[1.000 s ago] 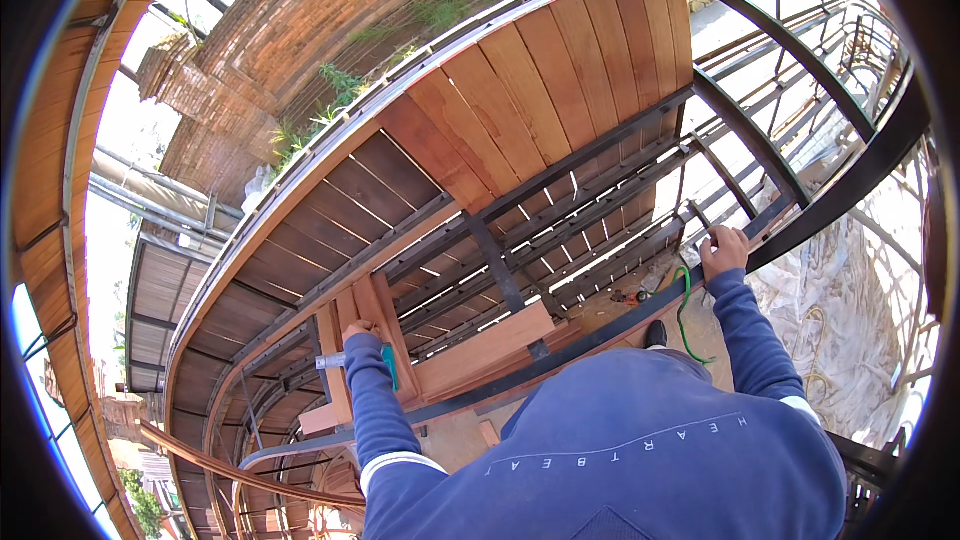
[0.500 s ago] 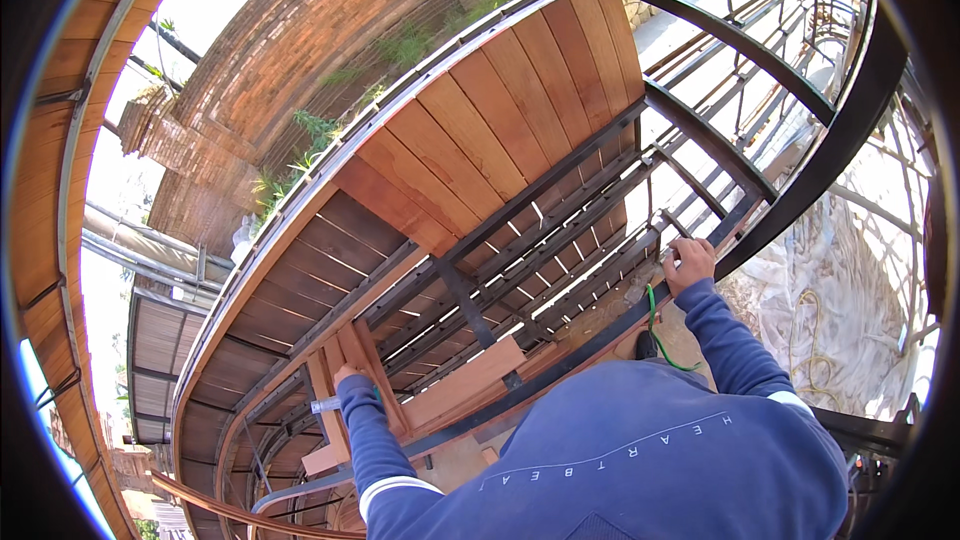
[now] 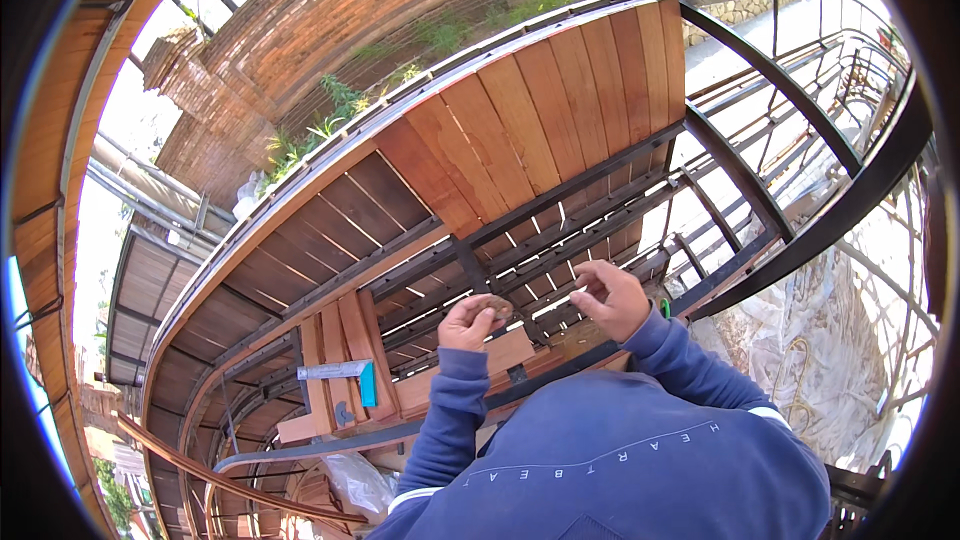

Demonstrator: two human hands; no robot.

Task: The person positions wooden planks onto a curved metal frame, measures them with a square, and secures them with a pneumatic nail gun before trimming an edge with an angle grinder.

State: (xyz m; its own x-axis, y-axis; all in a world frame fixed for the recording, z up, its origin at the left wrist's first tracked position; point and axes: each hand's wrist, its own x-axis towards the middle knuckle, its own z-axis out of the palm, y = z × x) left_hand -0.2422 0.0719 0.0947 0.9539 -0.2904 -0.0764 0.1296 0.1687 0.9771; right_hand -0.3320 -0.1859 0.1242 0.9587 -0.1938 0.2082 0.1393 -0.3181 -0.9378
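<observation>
My left hand pinches a small, flat, roundish brown piece between thumb and fingers, above the open steel frame. To its right is my right hand, raised with thumb and fingers curled towards each other; whatever they hold, if anything, is too small to make out. Left of my left hand, reddish wooden boards lie across the framework. On them rests a try square with a silver blade and a teal stock. A small dark grey piece lies just below it.
Fitted wooden planks cover part of the curved frame ahead. Black curved steel bars arch at the right, with whitish sheeting below. A bent wooden strip runs across the lower left. A brick wall stands beyond.
My left hand has left the boards and come right, now with the small brown piece in it. My right hand has moved left, away from the steel rail. The try square is now uncovered.
</observation>
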